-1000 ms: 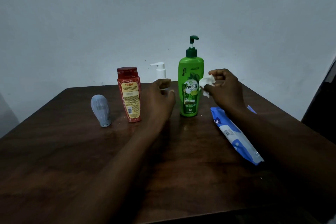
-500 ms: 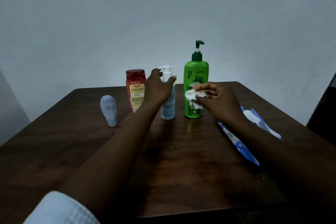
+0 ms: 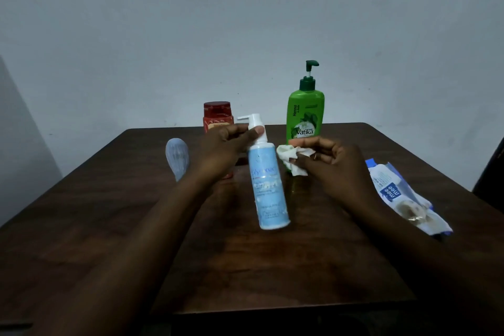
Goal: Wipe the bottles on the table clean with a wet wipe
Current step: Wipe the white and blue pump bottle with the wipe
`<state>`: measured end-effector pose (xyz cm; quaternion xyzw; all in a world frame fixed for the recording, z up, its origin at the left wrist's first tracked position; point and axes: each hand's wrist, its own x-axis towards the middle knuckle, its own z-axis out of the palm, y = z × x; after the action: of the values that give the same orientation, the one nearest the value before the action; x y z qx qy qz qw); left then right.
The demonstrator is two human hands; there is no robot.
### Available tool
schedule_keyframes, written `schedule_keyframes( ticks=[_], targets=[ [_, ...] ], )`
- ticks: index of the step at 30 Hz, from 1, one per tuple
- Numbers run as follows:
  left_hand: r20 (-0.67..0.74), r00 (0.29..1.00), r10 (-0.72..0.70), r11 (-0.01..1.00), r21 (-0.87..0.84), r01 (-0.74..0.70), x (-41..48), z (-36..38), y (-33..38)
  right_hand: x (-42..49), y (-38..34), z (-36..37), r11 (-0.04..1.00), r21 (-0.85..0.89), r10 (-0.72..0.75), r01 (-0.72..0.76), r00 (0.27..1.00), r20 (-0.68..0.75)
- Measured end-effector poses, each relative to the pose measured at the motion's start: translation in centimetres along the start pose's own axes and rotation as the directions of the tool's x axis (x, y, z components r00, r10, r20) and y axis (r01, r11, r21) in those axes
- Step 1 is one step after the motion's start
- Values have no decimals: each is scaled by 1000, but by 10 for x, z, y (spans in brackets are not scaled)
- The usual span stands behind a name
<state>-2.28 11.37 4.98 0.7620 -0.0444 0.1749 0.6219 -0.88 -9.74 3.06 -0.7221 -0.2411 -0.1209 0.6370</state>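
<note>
Holding pale blue pump bottle (image 3: 268,185) off table (image 3: 109,213), tilted, base toward camera; left hand (image 3: 226,150) grips its white neck, fingers curled round. Right hand (image 3: 335,163) pinches crumpled wet wipe (image 3: 290,157) just beside bottle's shoulder. Green pump bottle (image 3: 305,114) upright behind. Red bottle (image 3: 218,117) partly hidden by left hand. Grey-blue rounded bottle (image 3: 177,158) at left. Wipes pack (image 3: 401,196) lying at right.
</note>
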Motion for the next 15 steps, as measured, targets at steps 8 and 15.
schedule_keyframes(
  ticks=[8,15],
  targets=[
    [57,997,-44,990,-128,51,-15,-7,-7,-9,-15,31,891,-278,-360,358,932,47],
    [18,993,-119,960,-253,120,-11,2,-24,-7,-6,34,752,-433,-464,496,866,187]
  ],
)
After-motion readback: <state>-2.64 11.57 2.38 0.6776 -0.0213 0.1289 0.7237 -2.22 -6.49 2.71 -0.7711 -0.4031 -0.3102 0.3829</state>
